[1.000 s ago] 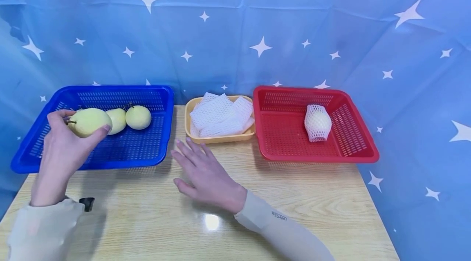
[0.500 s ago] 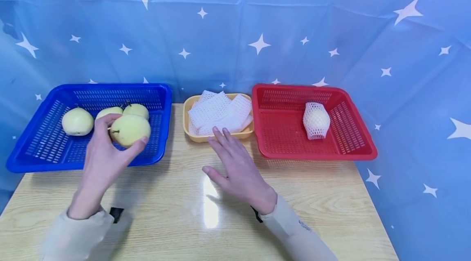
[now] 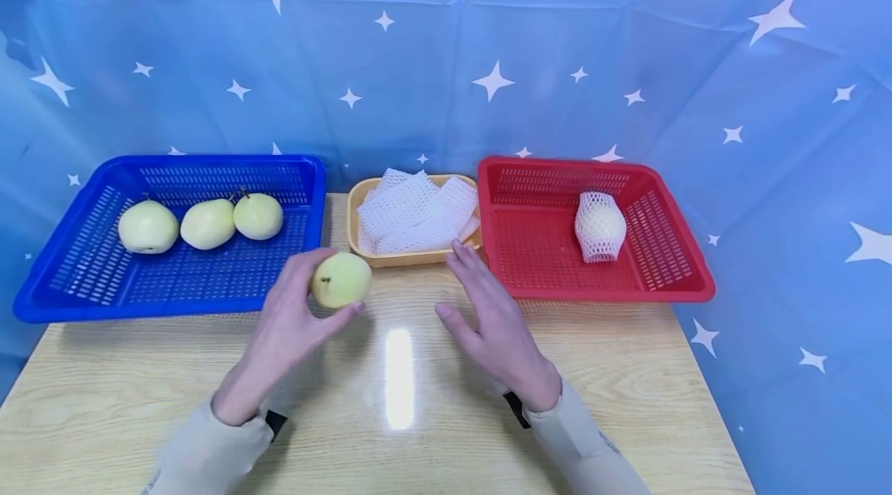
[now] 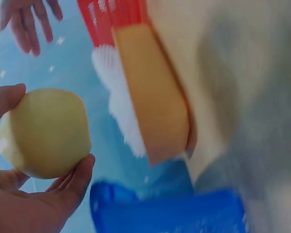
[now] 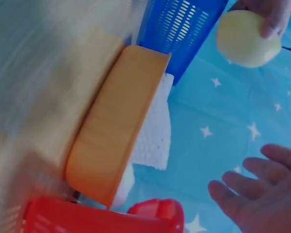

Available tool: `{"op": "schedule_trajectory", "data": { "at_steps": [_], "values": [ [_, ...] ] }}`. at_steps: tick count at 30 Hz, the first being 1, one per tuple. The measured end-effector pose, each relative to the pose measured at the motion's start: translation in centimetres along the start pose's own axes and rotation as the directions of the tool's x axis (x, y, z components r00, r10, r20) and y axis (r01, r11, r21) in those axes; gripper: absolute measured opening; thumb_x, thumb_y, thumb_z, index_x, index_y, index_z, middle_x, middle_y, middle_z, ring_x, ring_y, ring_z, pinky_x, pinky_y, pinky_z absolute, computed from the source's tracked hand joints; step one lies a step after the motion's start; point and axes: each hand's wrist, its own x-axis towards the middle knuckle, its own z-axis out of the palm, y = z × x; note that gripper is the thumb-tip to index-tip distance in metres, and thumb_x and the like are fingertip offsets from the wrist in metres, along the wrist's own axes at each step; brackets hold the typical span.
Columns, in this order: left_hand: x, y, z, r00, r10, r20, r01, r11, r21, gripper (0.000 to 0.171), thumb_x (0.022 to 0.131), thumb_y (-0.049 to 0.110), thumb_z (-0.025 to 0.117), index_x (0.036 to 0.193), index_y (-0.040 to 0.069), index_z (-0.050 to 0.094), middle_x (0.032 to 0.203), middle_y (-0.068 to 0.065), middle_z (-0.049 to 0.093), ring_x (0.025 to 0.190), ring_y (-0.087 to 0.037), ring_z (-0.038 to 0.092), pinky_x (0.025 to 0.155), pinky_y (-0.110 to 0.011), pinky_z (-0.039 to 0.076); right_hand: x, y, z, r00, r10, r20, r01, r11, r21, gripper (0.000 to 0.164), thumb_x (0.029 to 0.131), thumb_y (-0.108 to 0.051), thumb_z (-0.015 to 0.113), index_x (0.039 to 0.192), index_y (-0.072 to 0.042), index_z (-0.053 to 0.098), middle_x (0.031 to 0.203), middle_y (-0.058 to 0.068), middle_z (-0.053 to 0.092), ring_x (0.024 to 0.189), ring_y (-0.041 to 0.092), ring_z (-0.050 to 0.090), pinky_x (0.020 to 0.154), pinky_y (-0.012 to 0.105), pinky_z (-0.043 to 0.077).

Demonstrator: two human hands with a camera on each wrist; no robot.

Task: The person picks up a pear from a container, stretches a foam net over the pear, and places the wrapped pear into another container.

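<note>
My left hand (image 3: 293,317) grips a pale yellow-green pear (image 3: 342,280) between thumb and fingers, above the table just in front of the small tray. In the left wrist view the same pear (image 4: 46,133) has fingers curled round it. My right hand (image 3: 498,324) is held with fingers extended and nothing in it, over the table near the red basket's front left corner. The small yellow tray (image 3: 411,259) holds several white foam net sleeves (image 3: 407,208). It stands between the two baskets, beyond both hands.
The blue basket (image 3: 209,311) on the left holds three pears (image 3: 207,224). On the right, the red basket (image 3: 599,293) holds one pear in a white foam net (image 3: 601,228). A blue star-patterned cloth (image 3: 432,53) hangs behind the wooden table (image 3: 390,448).
My left hand has carried the pear right, out from over the blue basket to the table's middle. My right hand has shifted right, its fingers still extended.
</note>
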Motion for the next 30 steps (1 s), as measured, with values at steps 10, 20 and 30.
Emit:
{"op": "schedule_trajectory", "data": {
  "at_steps": [10,20,30],
  "values": [
    [-0.3,0.3,5.4,0.981,-0.015,0.192,0.033,0.995,-0.091,0.085,0.073,0.021,0.096,0.143,0.007,0.05,0.131,-0.013,0.064,0.114,-0.03,0.064,0.094,-0.051,0.055,-1.5,0.8,1.3,0.992,0.101,0.073,-0.106,0.992,0.072,0.061,0.107,-0.035,0.054,0.157,-0.002,0.041,0.16,0.013,0.044,0.145,0.032,0.044,0.117,0.05,0.038],
    [-0.1,0.3,8.4,0.944,0.025,0.329,0.003,0.997,-0.083,0.076,0.075,0.023,0.095,0.139,0.012,0.054,0.122,-0.004,0.068,0.099,-0.018,0.064,0.083,-0.038,0.053,-2.1,2.2,2.4,0.942,0.212,0.261,-0.278,0.928,0.249,0.053,0.107,-0.029,0.059,0.153,-0.006,0.048,0.155,0.011,0.051,0.129,0.03,0.061,0.101,0.042,0.054],
    [0.5,0.0,9.4,0.922,0.069,0.381,-0.06,0.998,-0.036,0.074,0.078,0.024,0.093,0.139,0.004,0.054,0.128,-0.008,0.061,0.108,-0.021,0.061,0.091,-0.04,0.053,-2.1,3.5,3.2,0.897,0.231,0.377,-0.374,0.852,0.367,0.051,0.102,-0.015,0.068,0.148,-0.001,0.053,0.145,0.014,0.059,0.119,0.025,0.067,0.1,0.037,0.055]
  ]
}}
